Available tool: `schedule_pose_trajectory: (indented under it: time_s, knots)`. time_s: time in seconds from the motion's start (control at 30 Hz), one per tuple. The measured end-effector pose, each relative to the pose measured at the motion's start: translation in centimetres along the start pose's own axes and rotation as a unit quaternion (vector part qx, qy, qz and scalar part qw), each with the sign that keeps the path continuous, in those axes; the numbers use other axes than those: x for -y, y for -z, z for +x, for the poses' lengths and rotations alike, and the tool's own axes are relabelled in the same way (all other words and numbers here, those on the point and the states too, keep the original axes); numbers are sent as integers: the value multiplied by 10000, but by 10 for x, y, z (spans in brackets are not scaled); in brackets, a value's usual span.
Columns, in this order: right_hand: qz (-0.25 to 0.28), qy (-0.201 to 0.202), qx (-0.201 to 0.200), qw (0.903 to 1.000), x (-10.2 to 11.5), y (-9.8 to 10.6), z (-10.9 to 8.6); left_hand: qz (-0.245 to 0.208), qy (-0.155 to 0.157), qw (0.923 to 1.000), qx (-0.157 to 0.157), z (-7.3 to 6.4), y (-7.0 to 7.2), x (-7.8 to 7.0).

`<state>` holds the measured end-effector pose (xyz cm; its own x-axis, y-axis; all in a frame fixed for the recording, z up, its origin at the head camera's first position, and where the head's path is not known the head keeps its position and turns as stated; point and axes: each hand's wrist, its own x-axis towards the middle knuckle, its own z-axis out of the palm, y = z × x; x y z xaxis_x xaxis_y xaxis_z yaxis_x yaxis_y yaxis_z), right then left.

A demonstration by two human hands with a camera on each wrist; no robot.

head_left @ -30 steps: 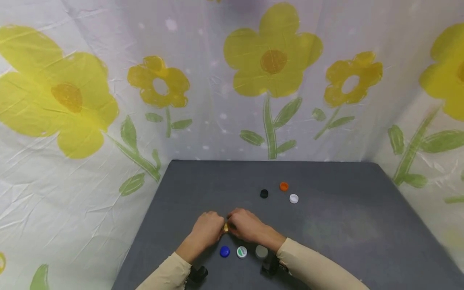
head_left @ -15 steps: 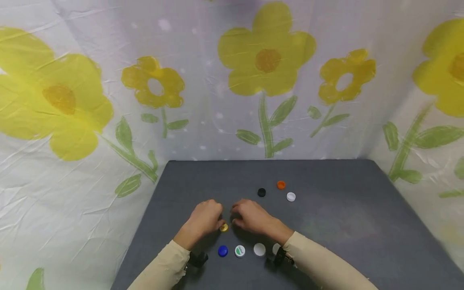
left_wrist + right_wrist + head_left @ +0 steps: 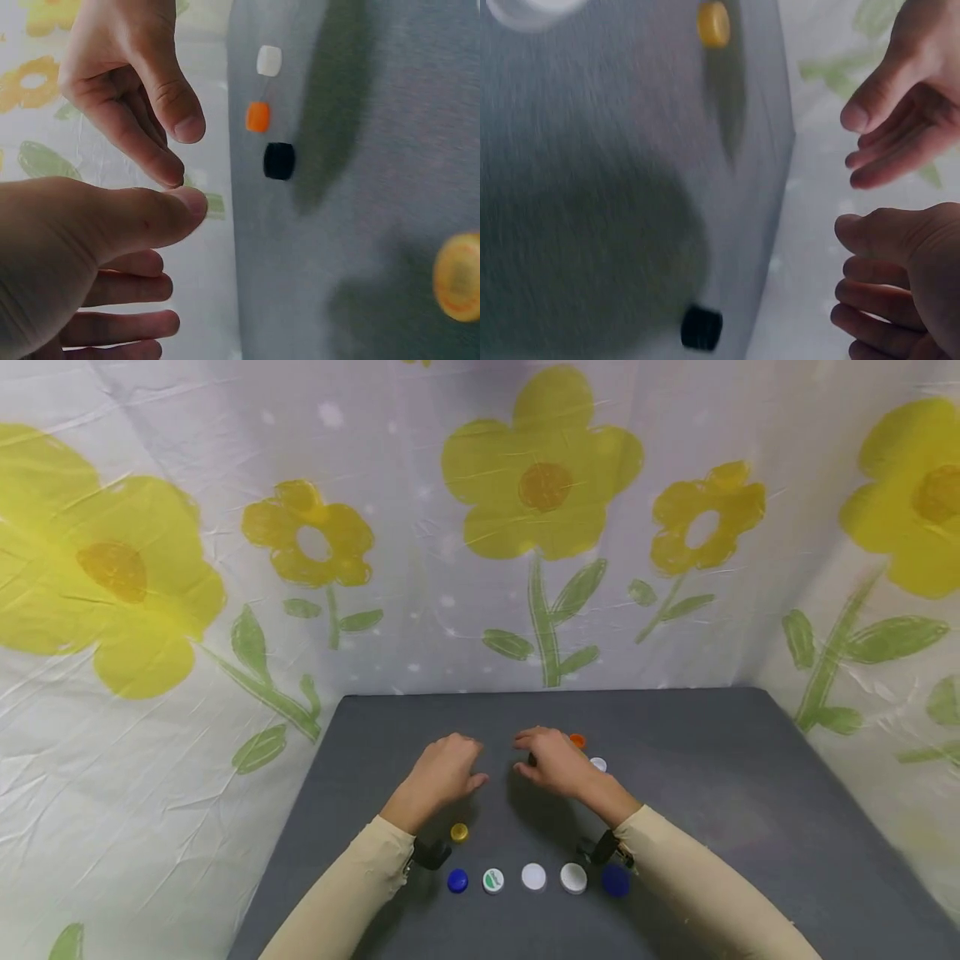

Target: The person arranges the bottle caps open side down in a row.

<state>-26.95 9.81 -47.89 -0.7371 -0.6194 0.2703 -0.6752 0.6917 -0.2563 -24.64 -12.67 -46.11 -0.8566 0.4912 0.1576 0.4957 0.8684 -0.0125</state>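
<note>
Hovering above the grey table, left hand and right hand face one another with a gap between, each thumb parted from loosely bent fingers. Yellow cap lies on the tabletop, nearer the person than the left hand; black cap, orange cap and small white cap sit beyond. Near row, left to right: blue cap, green-and-white cap, two white lids, dark blue lid.

Yel. cap plas.-lkg; tbl matt; backdrop glossy.
</note>
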Motion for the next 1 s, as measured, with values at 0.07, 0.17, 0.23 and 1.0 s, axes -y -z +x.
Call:
schedule_pose_trajectory:
  time_s: [0.07, 0.17, 0.23, 1.0]
  knots:
    - [-36, -131, 28, 9999, -7, 5, 0, 20, -50, 9999, -143, 8, 2, -2]
    - [-76, -278, 54, 9996, -17, 10, 0, 76, -107, 9992, -370, 20, 3, -5]
    - [-110, -329, 58, 9994, -22, 13, 0, 112, -124, 9988, -468, 28, 3, -6]
    - [-271, -707, 598, 9953, -62, -12, -5, -301, 38, 9977, 606, 81, -52, -29]
